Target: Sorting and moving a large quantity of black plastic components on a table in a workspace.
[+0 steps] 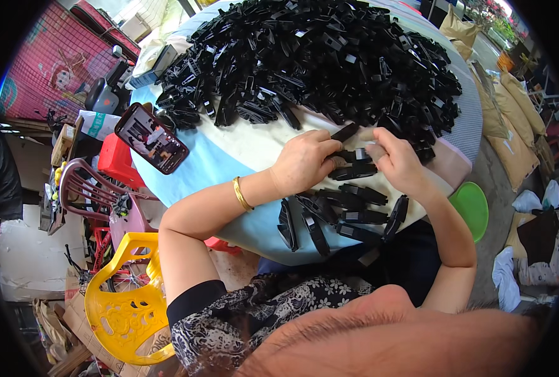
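A: What's each hand doing, left first?

B: The left hand (pixel 303 162) pinches one end of the black plastic clip (pixel 353 171); the right hand (pixel 398 160), at three o'clock from it, grips the other end.

A: Advice?

B: Probably keep both thumbs squeezing evenly. The clip sits between the fingertips, above the finished row (pixel 348 217), with the big pile (pixel 317 56) at twelve o'clock.

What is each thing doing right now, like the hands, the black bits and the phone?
left hand: gripping a black plastic piece
right hand: pinching the same piece
big pile of black pieces: heaped loosely
small row of pieces: lying flat
phone: screen lit
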